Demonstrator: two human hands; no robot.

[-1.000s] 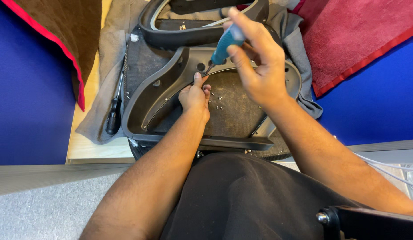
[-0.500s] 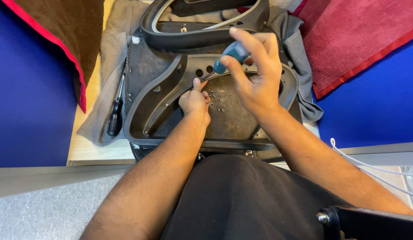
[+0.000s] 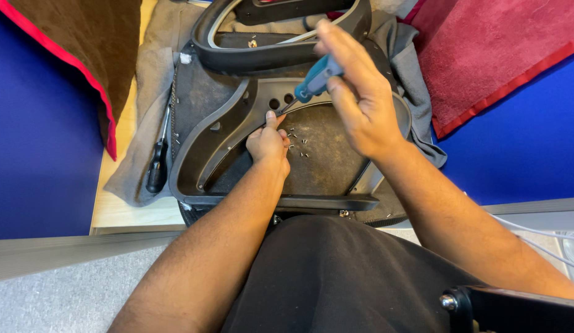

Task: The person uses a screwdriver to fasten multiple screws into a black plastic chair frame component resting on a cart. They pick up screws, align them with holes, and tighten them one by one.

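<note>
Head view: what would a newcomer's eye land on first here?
The right hand at upper centre grips a teal-handled screwdriver, its tip angled down to the dark plastic chair frame. The left hand rests on that frame right by the tip, beside a scatter of small screws. A black-handled screwdriver lies at the left on a grey cloth.

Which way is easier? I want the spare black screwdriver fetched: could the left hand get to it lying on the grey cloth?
Probably yes. The black screwdriver lies uncovered on the grey cloth, beside the frame, left of the left hand; nothing lies over it.
</note>
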